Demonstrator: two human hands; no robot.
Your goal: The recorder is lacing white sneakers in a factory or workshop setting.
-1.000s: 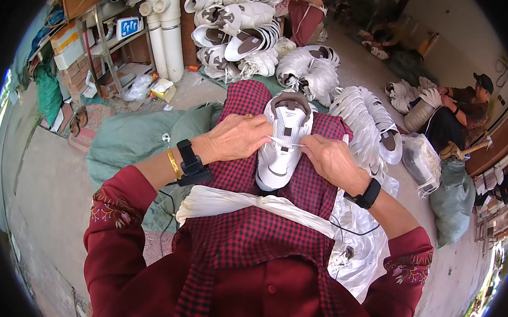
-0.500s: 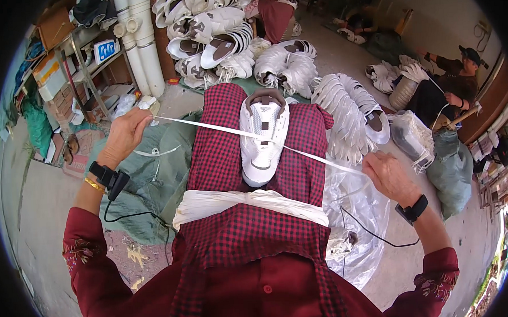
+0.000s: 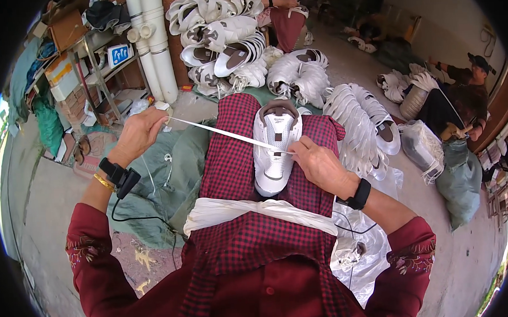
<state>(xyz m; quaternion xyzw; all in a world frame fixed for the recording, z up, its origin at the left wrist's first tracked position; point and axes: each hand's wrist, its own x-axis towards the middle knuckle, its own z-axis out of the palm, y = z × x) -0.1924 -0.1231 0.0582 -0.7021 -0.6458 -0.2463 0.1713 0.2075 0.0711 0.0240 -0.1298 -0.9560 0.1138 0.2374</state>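
Observation:
A white sneaker upper (image 3: 268,175) with pale mesh and a brown lining lies across my lap, toe end toward me. A flat white shoelace (image 3: 221,132) passes over its front. Out to the left, my left hand (image 3: 140,131) is closed in a pinch on one end of the lace, which runs taut to the upper. My right hand (image 3: 321,165) is closed at the upper's right side, thumb and fingertips together where the lace meets the edge. The lace beyond those fingertips is hidden by the hand.
Stacked white uppers (image 3: 227,33) stand ahead, and another row (image 3: 353,124) lies right of my knees. A green sack (image 3: 176,151) spreads at my left. Beyond are white pipes (image 3: 155,54) and a shelf (image 3: 112,74). A co-worker (image 3: 463,90) sits at the far right.
My right hand has come in from far right to the upper's right edge. My left hand keeps its pinch on the lace. The view has shifted slightly.

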